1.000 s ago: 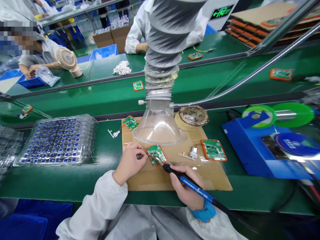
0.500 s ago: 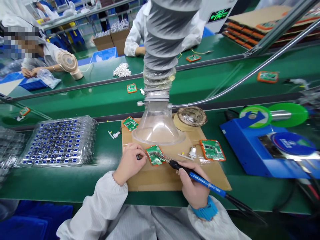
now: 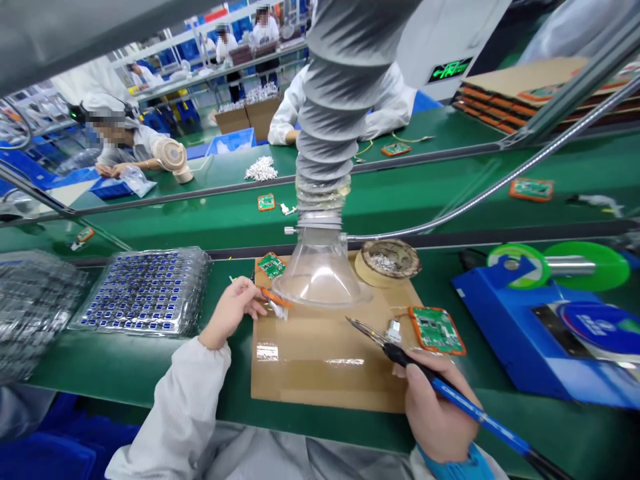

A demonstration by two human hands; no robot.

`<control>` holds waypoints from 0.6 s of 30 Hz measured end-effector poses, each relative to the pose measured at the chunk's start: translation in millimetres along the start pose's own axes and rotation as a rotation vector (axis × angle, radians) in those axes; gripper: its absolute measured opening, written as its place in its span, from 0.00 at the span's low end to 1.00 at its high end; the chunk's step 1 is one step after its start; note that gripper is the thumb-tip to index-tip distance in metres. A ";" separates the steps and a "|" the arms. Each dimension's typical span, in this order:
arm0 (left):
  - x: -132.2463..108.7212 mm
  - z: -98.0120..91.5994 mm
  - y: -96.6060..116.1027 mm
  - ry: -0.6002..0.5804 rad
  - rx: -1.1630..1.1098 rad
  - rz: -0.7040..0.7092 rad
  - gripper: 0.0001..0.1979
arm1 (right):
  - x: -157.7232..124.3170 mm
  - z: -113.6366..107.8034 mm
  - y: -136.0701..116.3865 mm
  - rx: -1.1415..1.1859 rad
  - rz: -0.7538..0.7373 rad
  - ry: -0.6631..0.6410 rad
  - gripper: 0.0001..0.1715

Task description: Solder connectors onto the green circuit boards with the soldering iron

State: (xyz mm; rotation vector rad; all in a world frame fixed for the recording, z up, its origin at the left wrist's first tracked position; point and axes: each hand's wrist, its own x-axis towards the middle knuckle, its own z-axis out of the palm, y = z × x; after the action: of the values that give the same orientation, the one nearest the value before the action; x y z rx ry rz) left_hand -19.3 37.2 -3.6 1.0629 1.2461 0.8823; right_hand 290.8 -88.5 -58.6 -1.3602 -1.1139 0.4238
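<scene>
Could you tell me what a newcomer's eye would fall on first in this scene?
Most likely the grey ribbed hose dropping at centre into a clear funnel over the cardboard mat. Below it, the right hand grips a blue soldering iron while the left hand pinches an orange-edged board at the mat's left edge. Far left lies a stack of clear trays holding blue parts.

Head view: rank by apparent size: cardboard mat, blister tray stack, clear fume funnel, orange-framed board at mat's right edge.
1. cardboard mat
2. blister tray stack
3. clear fume funnel
4. orange-framed board
Mat is nearest, which inflates it.
</scene>
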 end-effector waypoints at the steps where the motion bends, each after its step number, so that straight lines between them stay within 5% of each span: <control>1: 12.6 -6.3 4.5 0.090 -0.001 0.043 0.16 | 1.7 -1.7 1.4 -0.002 0.000 0.000 0.09; 6: 98.0 -33.9 37.4 0.640 0.470 0.170 0.04 | 3.4 -2.8 3.8 -0.002 -0.036 -0.040 0.08; 11: 158.7 -37.6 58.2 0.843 0.719 0.154 0.16 | 2.7 -3.7 2.4 -0.071 -0.058 -0.037 0.09; 13: 176.3 -24.3 57.5 0.765 0.915 0.213 0.21 | 3.7 -3.7 1.4 -0.100 -0.069 -0.038 0.09; 18: 229.5 14.3 52.6 0.328 1.243 0.336 0.30 | 2.6 -3.0 4.5 -0.131 -0.077 -0.076 0.08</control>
State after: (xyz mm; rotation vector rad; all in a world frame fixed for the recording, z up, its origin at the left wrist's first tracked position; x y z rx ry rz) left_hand 27.5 267.7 -20.7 2.2063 1.9957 0.4603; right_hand 296.0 -87.1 -61.2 -1.4200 -1.2708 0.3536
